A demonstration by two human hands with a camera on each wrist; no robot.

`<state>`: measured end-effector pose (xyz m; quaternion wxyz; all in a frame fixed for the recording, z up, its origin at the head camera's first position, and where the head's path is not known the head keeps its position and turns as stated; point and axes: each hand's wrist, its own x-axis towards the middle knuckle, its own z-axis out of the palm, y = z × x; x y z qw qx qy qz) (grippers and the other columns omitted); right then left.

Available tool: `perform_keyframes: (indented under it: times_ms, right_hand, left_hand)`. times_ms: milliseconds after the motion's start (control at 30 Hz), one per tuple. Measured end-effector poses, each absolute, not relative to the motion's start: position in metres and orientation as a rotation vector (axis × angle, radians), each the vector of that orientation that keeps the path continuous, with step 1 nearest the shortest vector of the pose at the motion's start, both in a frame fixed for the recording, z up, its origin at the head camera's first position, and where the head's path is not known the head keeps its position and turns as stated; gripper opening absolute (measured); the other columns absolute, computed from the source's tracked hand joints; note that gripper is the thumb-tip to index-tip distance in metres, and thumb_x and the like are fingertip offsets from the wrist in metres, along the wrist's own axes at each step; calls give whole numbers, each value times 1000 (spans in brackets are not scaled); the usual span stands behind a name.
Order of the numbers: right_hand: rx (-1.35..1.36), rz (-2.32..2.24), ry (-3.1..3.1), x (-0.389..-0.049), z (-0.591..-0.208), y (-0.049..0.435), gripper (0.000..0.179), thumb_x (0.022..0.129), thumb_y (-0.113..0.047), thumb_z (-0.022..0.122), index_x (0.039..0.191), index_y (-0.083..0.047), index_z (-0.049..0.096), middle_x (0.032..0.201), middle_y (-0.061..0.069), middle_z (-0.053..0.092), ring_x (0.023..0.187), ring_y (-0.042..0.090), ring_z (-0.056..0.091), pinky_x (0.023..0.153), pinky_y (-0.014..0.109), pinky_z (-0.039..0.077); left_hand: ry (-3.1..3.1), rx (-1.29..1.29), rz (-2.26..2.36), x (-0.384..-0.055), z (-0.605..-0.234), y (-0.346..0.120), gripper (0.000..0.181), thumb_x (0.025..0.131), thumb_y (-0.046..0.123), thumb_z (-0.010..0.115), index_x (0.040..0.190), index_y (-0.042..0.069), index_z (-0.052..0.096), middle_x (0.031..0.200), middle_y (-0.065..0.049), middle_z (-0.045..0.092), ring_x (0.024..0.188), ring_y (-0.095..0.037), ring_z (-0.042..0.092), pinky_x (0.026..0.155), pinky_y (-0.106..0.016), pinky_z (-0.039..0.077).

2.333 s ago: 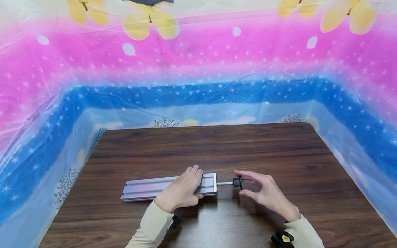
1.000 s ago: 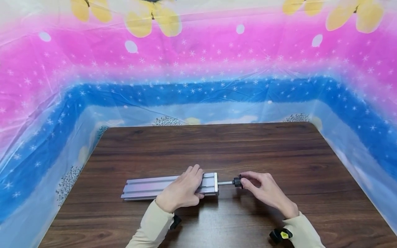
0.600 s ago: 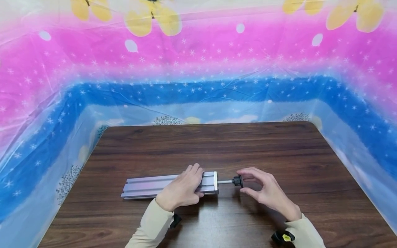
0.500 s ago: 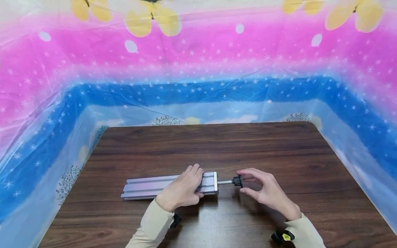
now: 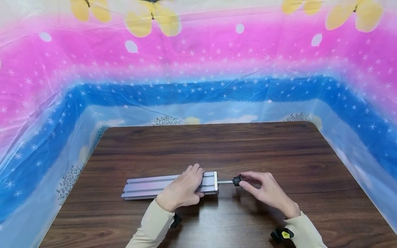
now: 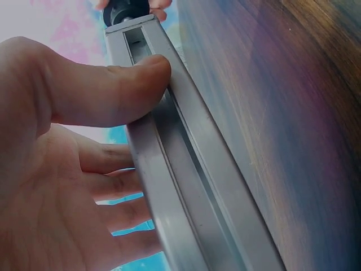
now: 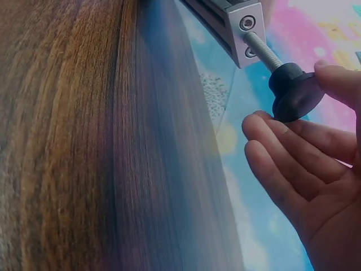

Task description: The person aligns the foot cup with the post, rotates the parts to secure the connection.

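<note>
A silver aluminium profile (image 5: 145,187) with long grooves lies across the table. My left hand (image 5: 183,191) grips it near its right end; in the left wrist view the thumb (image 6: 113,93) presses over a groove and the fingers lie along the far side. Out of the end plate (image 7: 247,25), which has hex-socket bolts, sticks a threaded rod (image 7: 264,49) carrying a black levelling foot (image 7: 296,93). My right hand (image 5: 268,189) pinches that foot's round rim between thumb and fingers. Part of the rod is hidden inside the profile.
Dark wood-grain table (image 5: 204,144) lies under both hands. A pink and blue patterned cloth (image 5: 201,69) hangs around its back and sides. Each wrist wears a black strap device, such as the one on the right wrist (image 5: 281,235).
The right thumb and fingers were on the foot a second ago, spread apart from it half a second ago, and have now come together on its rim. My left hand stays where it was.
</note>
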<state>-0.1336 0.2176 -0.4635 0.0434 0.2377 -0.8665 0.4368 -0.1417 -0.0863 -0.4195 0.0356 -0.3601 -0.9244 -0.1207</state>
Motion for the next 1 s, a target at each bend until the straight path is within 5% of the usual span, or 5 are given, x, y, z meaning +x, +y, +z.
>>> perform_keyframes:
  times_ms: [333,467,667,1000]
  right_hand:
    - [639,1341,-2740,-139,-465,215,25,104,-28,57,106,-10,74,76,-11,72,74,12,71,67,24,55]
    - [694,1336,-2700,-136,-465,217,28,99,-25,66,120,-8,69,93,-6,75,83,7,71,74,27,57]
    - [905,1331,-2509,-131,-464,218,62,85,-14,82,141,-12,57,133,8,66,107,11,68,86,34,59]
    - [886,1349,-2499,-130,-464,215,50,84,-9,81,131,-14,64,122,4,71,100,11,71,84,34,60]
  left_hand:
    - [-2848,-1109,-383,-142,-421,-87,40,76,14,77,106,3,53,95,-4,45,83,-18,41,77,-32,45]
    - [-2858,-1108,-393,-142,-419,-87,40,77,14,77,108,2,54,95,-4,45,83,-18,41,77,-31,44]
    - [-2826,-1117,-387,-141,-418,-88,43,75,14,78,109,1,55,96,-5,47,84,-19,44,78,-34,47]
    - [-2809,-1126,-387,-140,-417,-87,41,74,12,78,105,1,55,95,-7,48,84,-21,45,82,-37,47]
